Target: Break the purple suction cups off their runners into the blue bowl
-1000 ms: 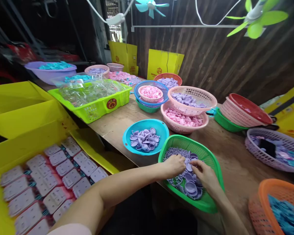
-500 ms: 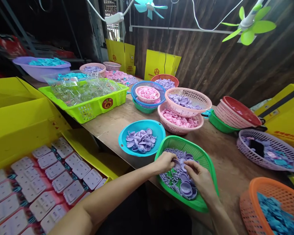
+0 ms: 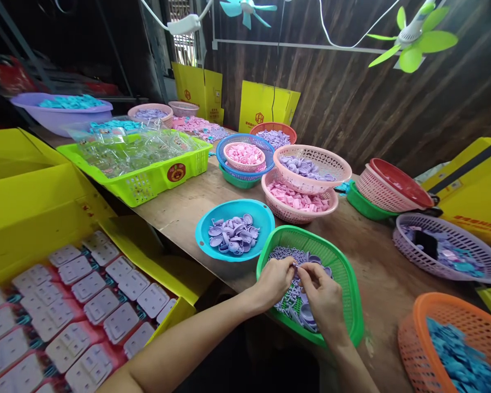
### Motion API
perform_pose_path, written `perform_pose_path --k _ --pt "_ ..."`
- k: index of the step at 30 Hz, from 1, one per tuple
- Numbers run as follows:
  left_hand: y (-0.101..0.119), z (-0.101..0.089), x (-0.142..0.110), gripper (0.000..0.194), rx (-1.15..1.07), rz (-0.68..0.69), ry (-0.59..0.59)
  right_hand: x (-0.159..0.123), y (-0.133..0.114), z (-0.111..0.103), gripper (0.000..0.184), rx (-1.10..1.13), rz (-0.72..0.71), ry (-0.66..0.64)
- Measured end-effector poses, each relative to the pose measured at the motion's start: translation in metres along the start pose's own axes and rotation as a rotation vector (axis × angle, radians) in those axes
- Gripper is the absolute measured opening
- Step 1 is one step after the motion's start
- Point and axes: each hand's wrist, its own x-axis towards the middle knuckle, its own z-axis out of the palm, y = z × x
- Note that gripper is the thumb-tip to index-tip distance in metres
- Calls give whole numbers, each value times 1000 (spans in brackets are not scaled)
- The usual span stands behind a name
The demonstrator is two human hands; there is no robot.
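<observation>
My left hand (image 3: 275,279) and my right hand (image 3: 322,292) meet above a green basket (image 3: 355,319). Both are closed in a pinch on a small purple plastic piece (image 3: 295,265), mostly hidden by the fingers. Inside the basket lie thin purple stick-like parts (image 3: 285,252) and round, shallow purple cups (image 3: 306,312), some covered by my right hand. To the left of the basket, a turquoise bowl (image 3: 202,240) holds a heap of purple cup-shaped pieces (image 3: 234,234).
Pink baskets (image 3: 339,164) stand stacked behind the green one. An orange basket (image 3: 423,314) with blue parts is at right. A lime tray (image 3: 147,191) of clear bags stands at left. Below it, an open yellow carton (image 3: 180,316) holds white-backed packs. Small fans (image 3: 411,35) hang above.
My hands have drawn together and lifted slightly, fingertips now meeting on the purple piece. Before, they were slightly apart, lower over the cups. The view has shifted a little.
</observation>
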Motion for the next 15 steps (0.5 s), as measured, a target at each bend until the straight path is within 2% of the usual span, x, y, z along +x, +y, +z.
perform_pose_path --k 8,15 --pt "5 -5 -1 28 47 -43 -25 0 -2 4 28 -16 -29 26" --pt "-1 -2 -1 28 60 18 -6 0 -4 4 25 -27 -32 16"
